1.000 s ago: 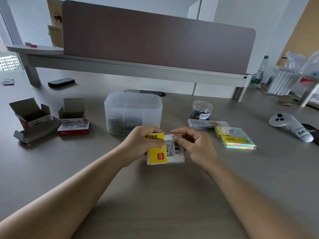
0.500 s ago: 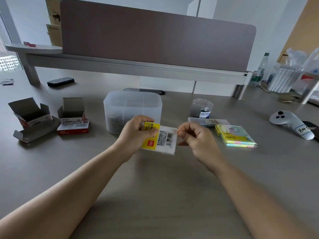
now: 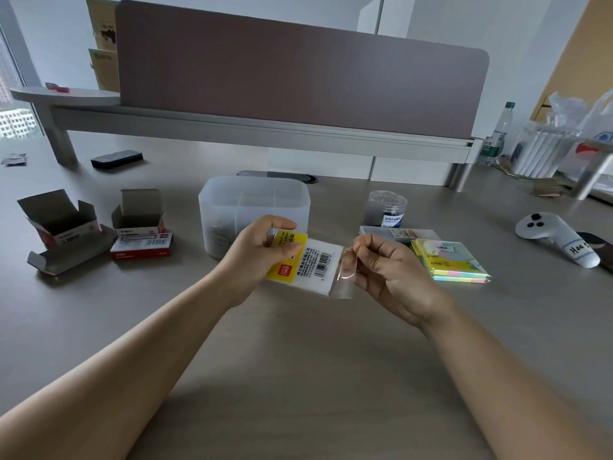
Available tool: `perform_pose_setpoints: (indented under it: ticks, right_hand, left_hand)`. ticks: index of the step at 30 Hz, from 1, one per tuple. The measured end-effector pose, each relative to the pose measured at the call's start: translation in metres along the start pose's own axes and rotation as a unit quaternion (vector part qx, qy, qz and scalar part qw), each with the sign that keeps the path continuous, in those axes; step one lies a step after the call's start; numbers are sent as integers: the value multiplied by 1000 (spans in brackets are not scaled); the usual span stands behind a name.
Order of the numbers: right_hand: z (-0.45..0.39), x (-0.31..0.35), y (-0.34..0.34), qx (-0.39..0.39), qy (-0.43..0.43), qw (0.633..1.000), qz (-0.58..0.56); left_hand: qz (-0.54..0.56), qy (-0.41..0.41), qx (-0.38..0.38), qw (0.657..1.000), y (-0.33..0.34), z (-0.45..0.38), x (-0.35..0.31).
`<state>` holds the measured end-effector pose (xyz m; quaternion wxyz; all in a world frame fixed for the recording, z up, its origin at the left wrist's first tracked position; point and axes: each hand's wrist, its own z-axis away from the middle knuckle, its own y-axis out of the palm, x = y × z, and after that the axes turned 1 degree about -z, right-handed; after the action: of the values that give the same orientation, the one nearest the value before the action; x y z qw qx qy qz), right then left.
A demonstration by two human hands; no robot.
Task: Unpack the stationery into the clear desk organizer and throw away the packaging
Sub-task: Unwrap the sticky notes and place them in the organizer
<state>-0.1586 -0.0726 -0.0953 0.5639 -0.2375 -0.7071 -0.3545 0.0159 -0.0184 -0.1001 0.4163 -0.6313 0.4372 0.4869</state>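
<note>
My left hand (image 3: 258, 250) grips the yellow end of a small yellow-and-white packet (image 3: 308, 263) with a barcode, held above the desk. My right hand (image 3: 381, 270) pinches the packet's clear plastic flap (image 3: 345, 277), which stands pulled open at the right end. Just behind the hands stands the clear desk organizer (image 3: 253, 207), with small items in its front left compartment. To the right lie a wrapped pad of pastel sticky notes (image 3: 447, 260), a flat clear case (image 3: 398, 234) and a round tub of clips (image 3: 386, 209).
Opened cardboard boxes (image 3: 56, 224) and a red staple box (image 3: 142, 245) lie at the left. A white controller (image 3: 557, 237) rests at the right. A dark eraser (image 3: 116, 159) lies near the shelf leg; a bottle (image 3: 499, 134) and bagged items sit far right.
The packet has tilted and lifted slightly. My right hand has drawn away to the right, peeling the clear flap open from the packet's end.
</note>
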Motion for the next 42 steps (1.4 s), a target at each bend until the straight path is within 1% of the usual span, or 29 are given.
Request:
perform_pose_setpoints:
  ticks: [5,7,9,11,13,16,20,22,26,29,34,40,42]
  right_hand:
    - [-1,-8,3,-28,-4,999,45]
    - [0,-11,5,-56,-1,990,130]
    - [0,-13,8,-88,2,971,222]
    - [-1,-14,11,-110,0,959,259]
    - [-2,-15,10,-130,-7,955,265]
    - [-2,-14,6,-158,-32,943,290]
    - [-2,-15,6,-159,-36,926,341]
    - [-2,-13,8,-142,-25,935,325]
    - [-1,-10,10,-89,-7,968,237]
    - [-1,-11,9,-74,15,979,191]
    - [-2,-11,7,-94,23,984,148]
    - [-2,-11,7,-115,27,978,171]
    - [-2,-9,8,-127,26,979,159]
  left_hand:
    - [-55,28,-48,997,4,2,4]
    - [-90,43,-65,993,7,2,6]
    - [-117,59,-81,988,8,3,6]
    - [-143,78,-99,982,10,4,6]
    - [-159,91,-108,977,10,5,6]
    - [-140,84,-104,981,10,5,5]
    - [-48,56,-104,992,9,4,4]
    - [-10,53,-101,993,8,4,2]
    - [35,50,-77,995,9,6,0]
    - [40,49,-50,997,10,6,0]
    - [18,50,-44,998,9,6,2]
    - [6,51,-79,996,7,7,3]
    - [2,49,-98,994,5,8,2]
